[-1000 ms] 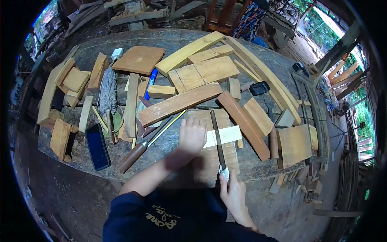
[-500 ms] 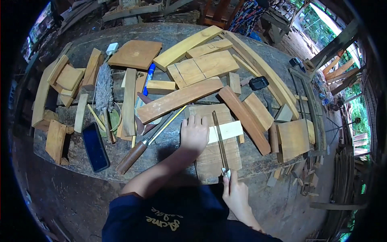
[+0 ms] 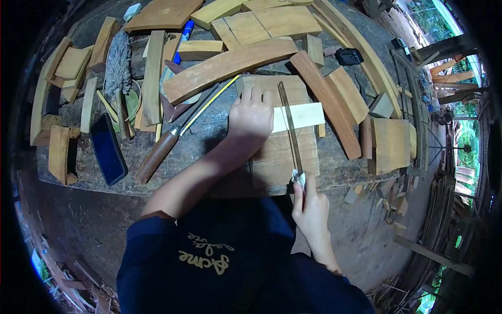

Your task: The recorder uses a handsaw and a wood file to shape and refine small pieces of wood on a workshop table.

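My left hand (image 3: 251, 118) presses with curled fingers on the left end of a pale wooden strip (image 3: 304, 114), which lies across a flat board (image 3: 277, 159) on the worn bench. In my right hand (image 3: 311, 206) is the cloth-wrapped end (image 3: 297, 179) of a long, narrow dark metal tool (image 3: 288, 128), like a file or blade, lying over the strip. A reddish wood bar (image 3: 332, 118) is right of the board. Left of my left hand lies a wooden-handled tool (image 3: 159, 157) beside a thin yellow stick (image 3: 212, 104).
Many wood pieces (image 3: 264, 23) cover the bench, along with a grey duster (image 3: 117, 65), a phone (image 3: 108, 149), a blue marker (image 3: 185, 34) and a small black box (image 3: 349, 56). Offcuts (image 3: 395, 206) lie beyond the bench's near right edge, and stacked planks (image 3: 439, 240) stand further right.
The whole bench has shifted upward in the view, as my head has tilted. My right hand and the metal tool have moved only slightly against the strip; my left hand stays on it.
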The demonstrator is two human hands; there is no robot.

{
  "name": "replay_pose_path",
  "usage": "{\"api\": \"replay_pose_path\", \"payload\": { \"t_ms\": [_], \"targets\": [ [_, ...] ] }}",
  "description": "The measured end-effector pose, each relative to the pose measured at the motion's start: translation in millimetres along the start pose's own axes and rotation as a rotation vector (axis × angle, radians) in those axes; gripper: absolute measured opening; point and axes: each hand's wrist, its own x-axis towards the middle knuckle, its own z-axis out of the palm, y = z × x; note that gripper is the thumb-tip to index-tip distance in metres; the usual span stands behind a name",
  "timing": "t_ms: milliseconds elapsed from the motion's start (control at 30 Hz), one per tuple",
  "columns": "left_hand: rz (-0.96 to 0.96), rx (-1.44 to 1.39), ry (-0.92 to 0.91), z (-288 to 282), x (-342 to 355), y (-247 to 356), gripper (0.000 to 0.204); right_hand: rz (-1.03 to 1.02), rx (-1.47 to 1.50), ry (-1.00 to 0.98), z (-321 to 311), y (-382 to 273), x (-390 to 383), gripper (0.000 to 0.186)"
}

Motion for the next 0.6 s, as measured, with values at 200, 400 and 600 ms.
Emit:
{"api": "replay_pose_path", "payload": {
  "t_ms": [200, 400, 600],
  "targets": [
    [0.004, -0.016, 0.008, -4, -1, 2, 0.011, -0.044, -0.054, -0.011, 1, 1, 1, 0.025],
    [0.037, 0.035, 0.037, -3, -3, 2, 0.010, -0.056, -0.076, -0.009, 4, 5, 2, 0.025],
    [0.043, 0.023, 0.072, -2, 0, -1, 0.010, -0.079, -0.099, -0.013, -1, 5, -5, 0.026]
  ]
}}
